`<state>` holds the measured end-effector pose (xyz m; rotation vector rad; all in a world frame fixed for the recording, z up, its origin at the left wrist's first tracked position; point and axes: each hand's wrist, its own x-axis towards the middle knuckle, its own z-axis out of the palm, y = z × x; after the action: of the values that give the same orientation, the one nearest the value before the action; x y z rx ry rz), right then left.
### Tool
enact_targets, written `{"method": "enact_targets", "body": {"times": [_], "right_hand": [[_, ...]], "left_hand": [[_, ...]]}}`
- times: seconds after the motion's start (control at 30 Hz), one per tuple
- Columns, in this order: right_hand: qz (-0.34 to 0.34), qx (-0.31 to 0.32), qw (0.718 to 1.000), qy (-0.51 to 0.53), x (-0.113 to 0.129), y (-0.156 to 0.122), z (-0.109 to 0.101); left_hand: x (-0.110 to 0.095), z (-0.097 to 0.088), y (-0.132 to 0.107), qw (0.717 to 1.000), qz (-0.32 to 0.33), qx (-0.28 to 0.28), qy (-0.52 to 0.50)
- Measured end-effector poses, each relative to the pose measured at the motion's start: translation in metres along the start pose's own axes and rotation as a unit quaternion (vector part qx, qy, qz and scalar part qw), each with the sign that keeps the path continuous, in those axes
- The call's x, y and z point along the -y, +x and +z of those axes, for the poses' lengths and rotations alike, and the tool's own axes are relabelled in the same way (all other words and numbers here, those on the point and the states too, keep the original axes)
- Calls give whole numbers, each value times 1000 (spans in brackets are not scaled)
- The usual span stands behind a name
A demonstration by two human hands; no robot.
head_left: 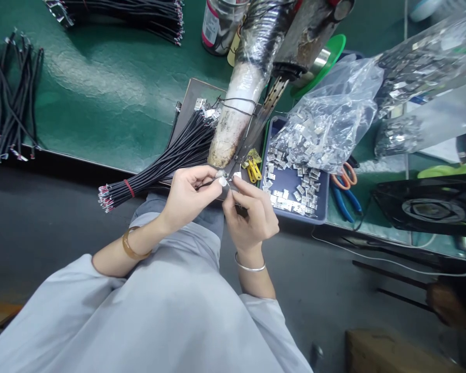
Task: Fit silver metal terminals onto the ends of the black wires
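Observation:
My left hand [192, 199] is closed in a pinch at the front edge of the bench, with a thin black cable between thumb and forefinger. Close by on the right, my right hand [254, 212] also pinches, its fingertips almost meeting the left ones; the tiny item in it is too small to name. White covers show on some fingertips. Behind my left hand lies a bundle of black cables [174, 147], tied with a red band, metal connectors at its far end. It rests partly on a grey board [196, 90]. A yellow clip-like piece [252, 170] lies beyond my right hand.
A blue tray [322, 207] holds metal connector shells and a plastic bag [334, 114]. A plastic-wrapped tube [241, 98] and a metal-shafted tool [275, 96] hang low over the hands. Pliers [345, 199] and a black fan [431, 207] stand right; more cables [13, 93] lie left.

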<state>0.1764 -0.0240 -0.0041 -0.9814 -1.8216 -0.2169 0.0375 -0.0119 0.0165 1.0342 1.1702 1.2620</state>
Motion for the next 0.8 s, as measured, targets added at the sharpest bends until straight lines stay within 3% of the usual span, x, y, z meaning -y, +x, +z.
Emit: {"method": "enact_targets", "body": {"times": [0.23, 0.47, 0.8], "right_hand": [[-22, 8, 1000, 14, -3, -4, -3], [124, 41, 991, 44, 2, 0, -9], [87, 50, 995, 29, 1, 4, -9]], "left_hand": [[1, -1, -1, 1000, -27, 12, -11], [-3, -4, 0, 999, -21, 37, -14], [-2, 1, 1, 999, -29, 14, -8]]}}
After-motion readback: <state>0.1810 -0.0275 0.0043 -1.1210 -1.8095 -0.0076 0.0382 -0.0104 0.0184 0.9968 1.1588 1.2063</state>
